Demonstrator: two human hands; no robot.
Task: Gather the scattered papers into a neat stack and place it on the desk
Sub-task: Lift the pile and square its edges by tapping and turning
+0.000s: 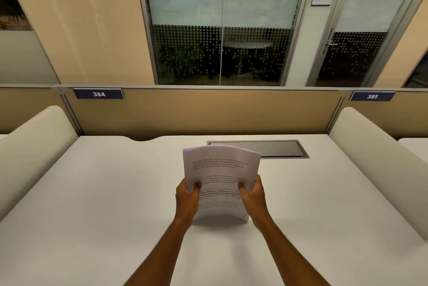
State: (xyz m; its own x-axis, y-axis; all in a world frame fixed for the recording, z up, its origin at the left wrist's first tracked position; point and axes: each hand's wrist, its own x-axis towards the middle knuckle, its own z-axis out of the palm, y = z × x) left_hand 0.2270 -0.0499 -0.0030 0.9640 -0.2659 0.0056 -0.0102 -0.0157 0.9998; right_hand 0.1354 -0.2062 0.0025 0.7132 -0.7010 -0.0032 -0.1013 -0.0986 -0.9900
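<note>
A stack of white printed papers stands nearly upright in the middle of the white desk, its bottom edge resting on or just above the surface. The sheets bow slightly and their top edges look roughly even. My left hand grips the stack's left edge, thumb on the front page. My right hand grips the right edge the same way. No loose sheets lie elsewhere on the desk.
A grey metal cable hatch is set into the desk just behind the papers. Rounded white side dividers stand at left and right. A tan back partition with number plates 384 and 385 closes the far edge.
</note>
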